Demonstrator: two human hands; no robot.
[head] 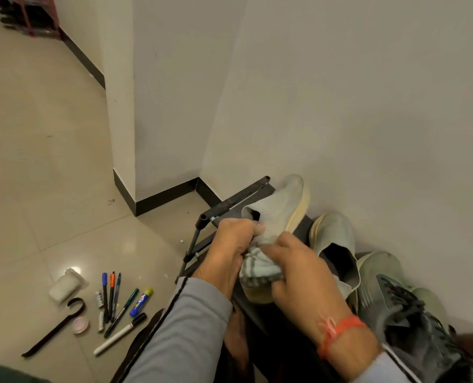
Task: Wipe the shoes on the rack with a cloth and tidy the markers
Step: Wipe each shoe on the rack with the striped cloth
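Pale shoe [279, 208] gripped at collar by L hand [231, 244]; striped cloth [257, 268] clutched in R hand [299, 266], pressed vs heel.

The single head-worn, wide-angle camera looked forward and steeply down from close above the rack [231, 201]; the wall [368, 92] filled the upper right; the tiled floor [36, 161] spread left; no second view shared the scene.

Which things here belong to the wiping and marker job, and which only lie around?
For the job: pale shoe gripped by the left hand; striped cloth in the right hand; rack; second pale shoe; grey sneaker; markers on the floor.

Lying about: glue stick; black hook; white roll; small pink lid.
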